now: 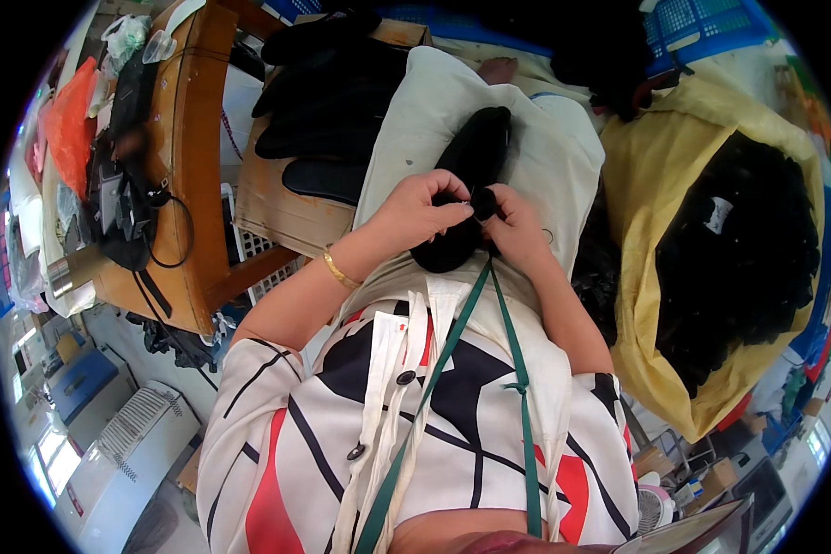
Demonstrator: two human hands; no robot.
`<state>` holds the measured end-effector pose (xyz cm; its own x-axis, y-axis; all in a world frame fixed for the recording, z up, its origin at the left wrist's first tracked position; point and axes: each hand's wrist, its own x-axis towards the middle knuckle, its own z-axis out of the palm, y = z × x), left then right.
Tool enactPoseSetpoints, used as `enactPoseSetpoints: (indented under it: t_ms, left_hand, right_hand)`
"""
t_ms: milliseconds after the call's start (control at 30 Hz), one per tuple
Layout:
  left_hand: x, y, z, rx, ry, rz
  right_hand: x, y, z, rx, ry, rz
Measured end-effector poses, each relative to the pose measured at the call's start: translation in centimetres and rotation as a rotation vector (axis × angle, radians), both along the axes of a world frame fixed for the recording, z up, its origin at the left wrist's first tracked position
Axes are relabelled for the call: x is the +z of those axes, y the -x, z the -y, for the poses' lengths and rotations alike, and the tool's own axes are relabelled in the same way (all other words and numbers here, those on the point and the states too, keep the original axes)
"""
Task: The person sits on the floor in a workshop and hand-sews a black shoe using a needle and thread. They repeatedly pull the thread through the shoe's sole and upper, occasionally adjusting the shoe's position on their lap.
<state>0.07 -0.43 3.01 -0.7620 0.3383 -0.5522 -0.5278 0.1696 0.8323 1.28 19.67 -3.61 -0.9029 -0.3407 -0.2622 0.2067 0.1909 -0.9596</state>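
In the head view, a long black item [482, 138] with rounded ends is held in the grip of both hands, above the lap. By the right hand [517, 229], a raised, rolled-looking part of it is gripped between thumb and fingers. The thumb and forefinger of the left hand [425, 210] are brought together just beside that part; whether anything is pinched between them cannot be told. Beyond the grip, the longer end of the item is laid on white cloth [415, 111] spread over the knees; its shorter end is seen below the hands. Green cord [527, 443] is seen on the near side of the grip. To the left of the grip, flat black pieces [328, 120] are stacked on cardboard [286, 198], with a wooden table [194, 138] farther left. To its right, a yellow sack [646, 185] is filled with black material [739, 258].
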Motion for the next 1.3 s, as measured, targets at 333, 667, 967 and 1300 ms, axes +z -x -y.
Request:
enactPoseSetpoints:
  t_ms: [333,667,967,1300]
  left_hand:
    - [-2.2,-1.4,0.0,-0.025,0.104,-0.344]
    - [-3.3,-1.9,0.7,-0.113,0.190,-0.530]
    - [-2.6,-1.2,0.4,-0.278,0.260,-0.599]
    - [-2.3,-3.2,0.4,-0.361,0.433,-0.639]
  right_hand:
    - [5.6,0.7,-0.2,0.012,-0.359,-0.598]
    - [6.0,-0.4,2.0,-0.008,-0.297,-0.880]
    - [7.6,0.6,-1.0,-0.220,0.344,0.251]
    - [11.6,4.0,-22.8,-0.347,1.144,-0.077]
